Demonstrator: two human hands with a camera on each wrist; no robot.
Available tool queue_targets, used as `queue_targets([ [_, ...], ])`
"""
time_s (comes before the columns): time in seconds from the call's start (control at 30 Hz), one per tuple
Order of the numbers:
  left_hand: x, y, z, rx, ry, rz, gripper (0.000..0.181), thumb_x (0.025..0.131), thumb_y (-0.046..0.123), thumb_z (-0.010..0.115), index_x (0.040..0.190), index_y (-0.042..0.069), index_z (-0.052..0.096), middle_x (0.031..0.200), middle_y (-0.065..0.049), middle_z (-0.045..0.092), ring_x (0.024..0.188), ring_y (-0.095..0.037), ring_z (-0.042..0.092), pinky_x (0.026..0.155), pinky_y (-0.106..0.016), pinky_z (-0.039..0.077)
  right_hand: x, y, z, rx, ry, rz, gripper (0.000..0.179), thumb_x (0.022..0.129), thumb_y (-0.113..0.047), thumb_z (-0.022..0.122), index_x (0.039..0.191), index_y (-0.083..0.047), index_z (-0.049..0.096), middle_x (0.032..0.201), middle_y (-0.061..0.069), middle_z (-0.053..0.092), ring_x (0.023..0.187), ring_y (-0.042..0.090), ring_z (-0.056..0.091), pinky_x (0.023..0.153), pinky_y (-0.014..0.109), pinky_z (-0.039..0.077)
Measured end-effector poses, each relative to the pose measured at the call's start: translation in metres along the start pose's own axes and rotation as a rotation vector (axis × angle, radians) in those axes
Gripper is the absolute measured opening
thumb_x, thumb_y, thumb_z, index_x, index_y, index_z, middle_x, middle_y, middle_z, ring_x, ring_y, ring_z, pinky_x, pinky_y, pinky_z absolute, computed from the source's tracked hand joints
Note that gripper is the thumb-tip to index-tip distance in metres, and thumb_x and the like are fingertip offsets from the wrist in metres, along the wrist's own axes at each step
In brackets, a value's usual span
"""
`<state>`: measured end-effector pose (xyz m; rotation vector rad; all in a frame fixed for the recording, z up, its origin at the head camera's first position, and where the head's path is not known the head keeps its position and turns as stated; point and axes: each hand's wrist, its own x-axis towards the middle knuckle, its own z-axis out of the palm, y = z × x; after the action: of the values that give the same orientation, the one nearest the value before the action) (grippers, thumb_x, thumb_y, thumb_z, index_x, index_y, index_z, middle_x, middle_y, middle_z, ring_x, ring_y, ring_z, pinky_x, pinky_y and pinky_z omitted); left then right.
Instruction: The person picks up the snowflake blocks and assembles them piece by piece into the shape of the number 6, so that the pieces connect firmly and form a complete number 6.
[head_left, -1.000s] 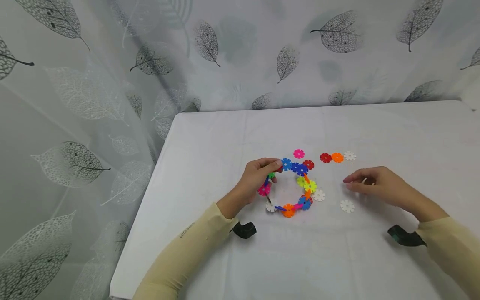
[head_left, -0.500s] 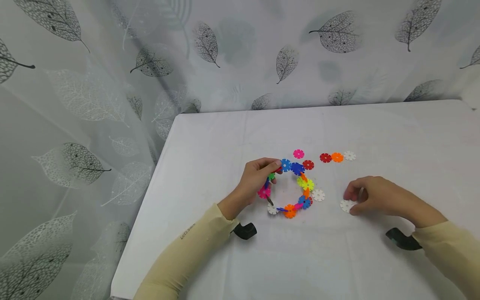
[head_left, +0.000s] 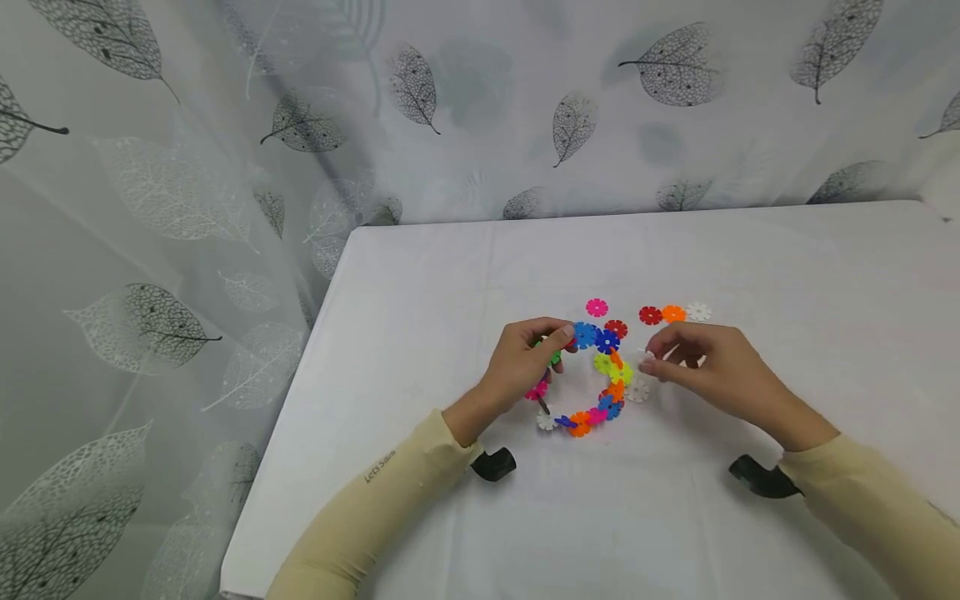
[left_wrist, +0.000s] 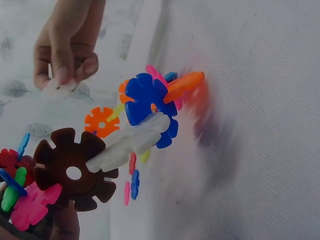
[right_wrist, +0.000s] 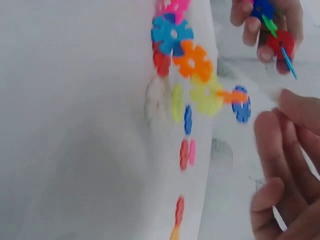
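Note:
My left hand [head_left: 525,362] grips a chain of interlocking plastic snowflake discs [head_left: 580,424] by its red and light blue part. The chain curves round in a ring of many colours, its lower side close over the table. In the left wrist view a brown disc [left_wrist: 70,167], a white disc [left_wrist: 131,142] and a blue disc [left_wrist: 146,99] show slotted together. My right hand [head_left: 712,367] pinches a white snowflake disc [left_wrist: 59,90] between thumb and fingertips, just right of the chain. Fingers partly hide this disc in the head view.
Loose snowflake discs lie on the white table [head_left: 420,333]: pink [head_left: 597,307], red [head_left: 616,329] and white [head_left: 637,390] near the chain, with red [head_left: 650,315], orange [head_left: 673,313] and white [head_left: 699,312] ones in a row behind my right hand. A leaf-patterned curtain [head_left: 480,108] hangs behind.
My right hand has come down to the white disc on the right, picked it up and brought it left towards the chain. My left hand has shifted slightly right with the chain.

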<state>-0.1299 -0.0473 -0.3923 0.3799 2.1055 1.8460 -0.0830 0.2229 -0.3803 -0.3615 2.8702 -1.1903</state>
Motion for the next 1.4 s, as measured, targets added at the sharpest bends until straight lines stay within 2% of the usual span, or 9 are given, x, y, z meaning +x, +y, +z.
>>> queue_targets([
  [0.07, 0.0, 0.001, 0.0, 0.004, 0.003, -0.006, 0.024, 0.103, 0.027, 0.061, 0.117, 0.012, 0.074, 0.093, -0.001, 0.071, 0.079, -0.048, 0.061, 0.052, -0.024, 0.049, 0.004, -0.007, 0.007, 0.023, 0.081, -0.02, 0.021, 0.086, -0.029, 0.084, 0.097, -0.016, 0.072, 0.086, -0.005, 0.071, 0.076, 0.016, 0.065, 0.063, 0.024, 0.051],
  [0.17, -0.001, 0.002, 0.0, 0.002, 0.014, -0.02, 0.024, 0.103, 0.026, 0.062, 0.117, 0.012, 0.075, 0.092, 0.0, 0.072, 0.079, -0.049, 0.061, 0.052, -0.024, 0.05, 0.011, -0.015, 0.017, 0.048, 0.139, -0.052, 0.02, 0.087, -0.03, 0.083, 0.096, -0.016, 0.072, 0.083, -0.006, 0.071, 0.075, 0.012, 0.066, 0.063, 0.023, 0.05],
  [0.33, 0.0, 0.0, 0.001, -0.012, 0.032, -0.033, 0.023, 0.103, 0.025, 0.062, 0.115, 0.011, 0.077, 0.09, -0.001, 0.072, 0.076, -0.048, 0.061, 0.053, -0.023, 0.052, 0.017, -0.019, 0.027, 0.053, 0.162, -0.099, 0.016, 0.087, -0.028, 0.083, 0.093, -0.019, 0.072, 0.083, -0.009, 0.07, 0.074, 0.008, 0.066, 0.064, 0.027, 0.048],
  [0.57, 0.001, -0.002, 0.0, -0.019, 0.05, -0.043, 0.024, 0.102, 0.028, 0.062, 0.11, 0.012, 0.078, 0.089, -0.002, 0.073, 0.074, -0.049, 0.06, 0.053, -0.024, 0.053, 0.02, -0.021, 0.031, 0.019, 0.206, -0.174, 0.014, 0.085, -0.02, 0.084, 0.093, -0.017, 0.073, 0.086, -0.008, 0.071, 0.075, 0.006, 0.067, 0.063, 0.028, 0.048],
  [0.8, 0.001, -0.003, 0.0, -0.025, 0.048, -0.04, 0.024, 0.103, 0.027, 0.062, 0.111, 0.011, 0.077, 0.09, -0.002, 0.074, 0.075, -0.049, 0.061, 0.053, -0.024, 0.053, 0.02, -0.021, 0.033, -0.021, 0.227, -0.192, 0.015, 0.084, -0.019, 0.085, 0.093, -0.016, 0.073, 0.085, -0.008, 0.071, 0.074, 0.008, 0.068, 0.064, 0.027, 0.047],
  [1.07, 0.001, -0.007, -0.001, -0.048, 0.037, -0.012, 0.025, 0.103, 0.026, 0.062, 0.112, 0.009, 0.077, 0.092, -0.002, 0.075, 0.074, -0.05, 0.061, 0.055, -0.024, 0.054, 0.021, -0.021, 0.036, -0.073, 0.264, -0.256, 0.021, 0.078, -0.012, 0.089, 0.092, -0.014, 0.074, 0.084, -0.009, 0.071, 0.073, 0.007, 0.067, 0.066, 0.029, 0.048],
  [1.27, 0.0, -0.007, -0.001, -0.073, 0.022, 0.005, 0.027, 0.103, 0.025, 0.061, 0.118, 0.008, 0.076, 0.097, -0.009, 0.074, 0.074, -0.051, 0.061, 0.055, -0.026, 0.055, 0.022, -0.021, 0.038, -0.123, 0.283, -0.298, 0.024, 0.074, -0.01, 0.09, 0.093, -0.013, 0.075, 0.083, -0.007, 0.072, 0.071, 0.008, 0.067, 0.065, 0.034, 0.051],
  [1.4, 0.001, -0.008, 0.0, -0.098, 0.022, 0.028, 0.027, 0.102, 0.023, 0.063, 0.121, 0.008, 0.075, 0.101, -0.013, 0.073, 0.074, -0.044, 0.067, 0.057, -0.03, 0.058, 0.022, -0.019, 0.039, -0.166, 0.309, -0.348, 0.027, 0.072, -0.011, 0.092, 0.092, -0.011, 0.075, 0.083, -0.004, 0.073, 0.068, 0.01, 0.066, 0.063, 0.037, 0.054],
])
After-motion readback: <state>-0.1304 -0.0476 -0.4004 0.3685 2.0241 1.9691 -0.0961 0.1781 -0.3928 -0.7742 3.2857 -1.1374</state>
